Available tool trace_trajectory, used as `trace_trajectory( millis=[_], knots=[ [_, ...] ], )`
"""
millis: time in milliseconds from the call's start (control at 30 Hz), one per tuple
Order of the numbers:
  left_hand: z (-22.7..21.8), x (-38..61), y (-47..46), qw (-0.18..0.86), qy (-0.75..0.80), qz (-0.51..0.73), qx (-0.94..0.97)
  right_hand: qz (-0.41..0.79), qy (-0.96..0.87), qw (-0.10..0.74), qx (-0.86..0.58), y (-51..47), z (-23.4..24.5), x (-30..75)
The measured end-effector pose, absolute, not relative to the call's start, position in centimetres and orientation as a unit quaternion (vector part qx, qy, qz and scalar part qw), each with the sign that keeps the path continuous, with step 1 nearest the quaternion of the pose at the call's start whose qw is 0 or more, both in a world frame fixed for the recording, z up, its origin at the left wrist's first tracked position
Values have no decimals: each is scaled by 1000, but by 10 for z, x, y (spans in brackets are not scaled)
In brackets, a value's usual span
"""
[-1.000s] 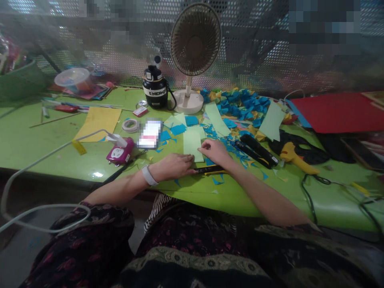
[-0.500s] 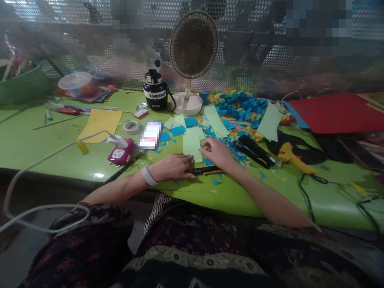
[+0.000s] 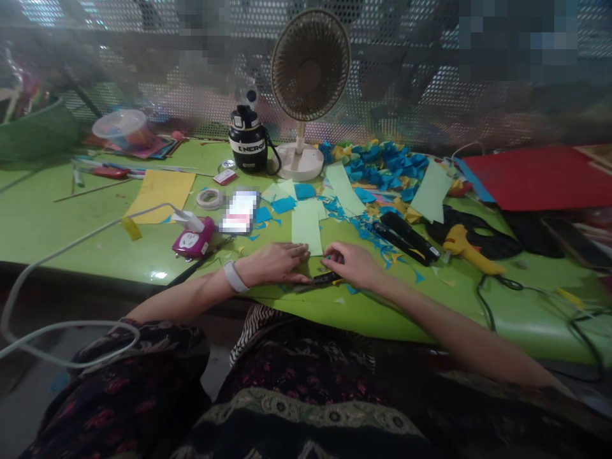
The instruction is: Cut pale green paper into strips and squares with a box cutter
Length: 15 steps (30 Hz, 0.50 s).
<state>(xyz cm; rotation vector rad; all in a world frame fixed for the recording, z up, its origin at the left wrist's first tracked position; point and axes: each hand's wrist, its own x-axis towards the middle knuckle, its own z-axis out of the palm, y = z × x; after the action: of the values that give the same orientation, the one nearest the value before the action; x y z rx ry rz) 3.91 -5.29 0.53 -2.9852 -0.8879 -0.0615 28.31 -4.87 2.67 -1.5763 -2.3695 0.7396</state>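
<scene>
My left hand (image 3: 275, 263) lies flat on the green table (image 3: 71, 242) with its fingers stretched toward the near end of a pale green paper strip (image 3: 306, 231). My right hand (image 3: 354, 264) is just right of it, fingers curled over a black and yellow cutter (image 3: 325, 278) that lies along the table's front edge. A white band sits on my left wrist. Blue paper scraps (image 3: 363, 233) are scattered around both hands.
A small fan (image 3: 308, 76) and a black jug (image 3: 247, 143) stand at the back. A phone (image 3: 239, 212), tape roll (image 3: 209, 199) and pink power adapter (image 3: 192, 242) lie left. A yellow glue gun (image 3: 466, 248), black tools (image 3: 406, 237), red sheet (image 3: 535, 178) lie right.
My right hand has come off the pale green strip, moved down toward the table edge and closed over the cutter. My left hand has stayed in place.
</scene>
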Motion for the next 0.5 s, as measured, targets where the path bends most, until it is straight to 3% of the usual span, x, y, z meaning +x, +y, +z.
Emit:
trace_trajectory(
  millis=[133, 300, 500],
  knots=[
    [4, 38, -52, 4, -287, -15, -958, 274, -779, 80, -558, -32, 37, 272],
    [4, 37, -52, -4, -280, -28, -960, 394, -730, 5, -558, -7, 40, 257],
    [5, 39, -53, 15, -281, -19, -959, 490, -682, -10, -543, 1, 41, 253]
  ],
)
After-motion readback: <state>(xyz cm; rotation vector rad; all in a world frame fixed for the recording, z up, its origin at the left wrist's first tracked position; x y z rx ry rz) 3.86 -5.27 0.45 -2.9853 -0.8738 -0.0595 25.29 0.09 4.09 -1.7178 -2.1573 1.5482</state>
